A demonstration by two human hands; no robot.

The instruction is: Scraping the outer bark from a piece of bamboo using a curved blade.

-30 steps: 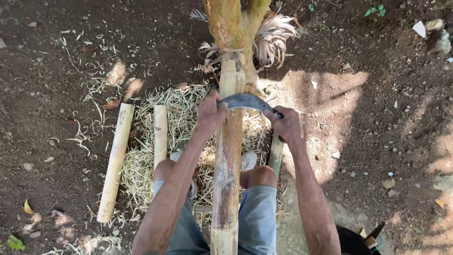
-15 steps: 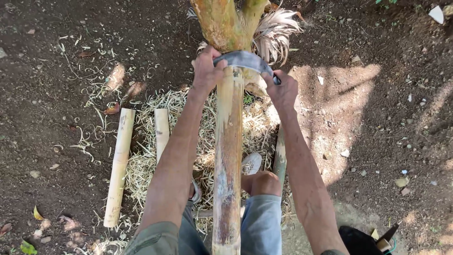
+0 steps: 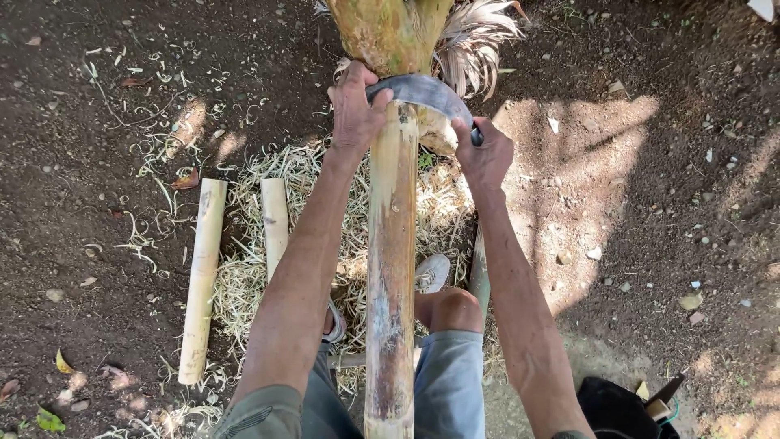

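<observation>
A long bamboo pole (image 3: 392, 268) runs from my lap up to a tree trunk (image 3: 386, 32), leaning against it. Across the pole's far end lies a curved dark blade (image 3: 422, 91). My left hand (image 3: 354, 106) grips the blade's left end. My right hand (image 3: 484, 153) grips its right end, by the handle. Both arms are stretched forward. My knee (image 3: 452, 307) sits just right of the pole.
Two peeled bamboo pieces lie on the dirt at left, a long one (image 3: 201, 276) and a shorter one (image 3: 275, 221), amid pale shavings (image 3: 260, 276). A white shoe (image 3: 432, 271) rests beside the pole. A dark bag (image 3: 621, 406) sits at lower right.
Both hands have pushed the blade along the pole away from me, from mid-pole to its far end near the trunk.
</observation>
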